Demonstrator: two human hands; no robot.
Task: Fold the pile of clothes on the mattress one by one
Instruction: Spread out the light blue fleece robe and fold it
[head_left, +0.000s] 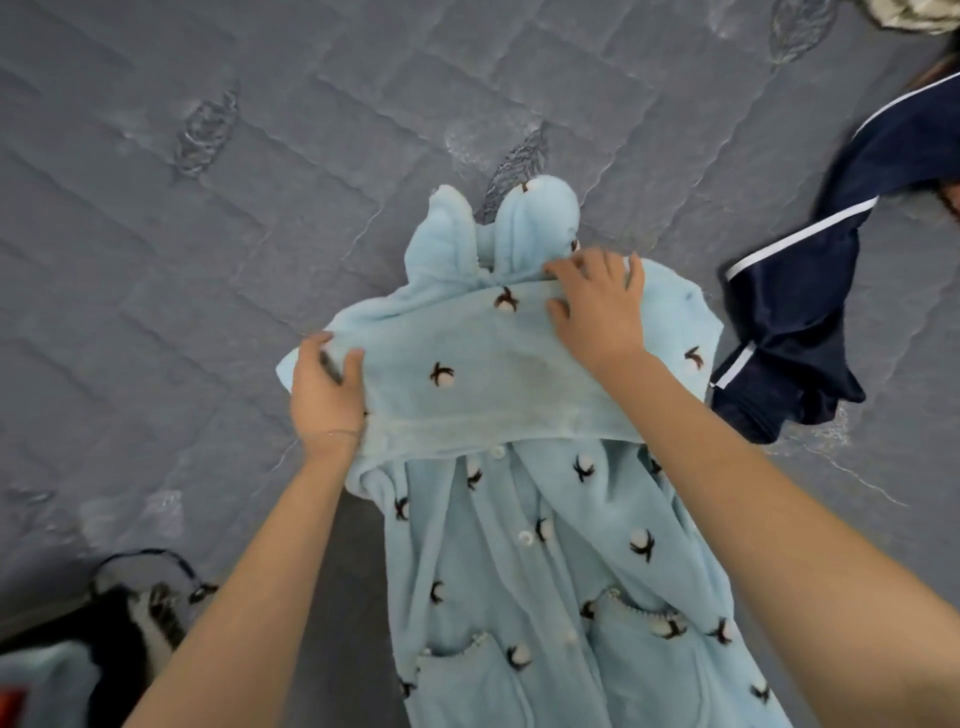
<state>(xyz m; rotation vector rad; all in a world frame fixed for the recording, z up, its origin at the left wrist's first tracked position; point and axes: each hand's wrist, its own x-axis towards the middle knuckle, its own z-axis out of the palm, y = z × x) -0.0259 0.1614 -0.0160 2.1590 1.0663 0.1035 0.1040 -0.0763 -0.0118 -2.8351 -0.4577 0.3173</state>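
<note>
Left hand (324, 395) pinches the folded sleeve edge of the blue robe (519, 571) on the mattress (208, 260). Right hand (597, 306) presses flat, fingers spread, near the robe's collar.

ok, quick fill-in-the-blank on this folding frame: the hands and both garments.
1. The left hand grips, and the right hand presses on, a fleece garment coloured light ____.
2. The navy garment carries ____ stripes.
3. On the grey mattress, the navy garment lies to the ____ of the fleece garment.

Missing words: blue; white; right.
</note>
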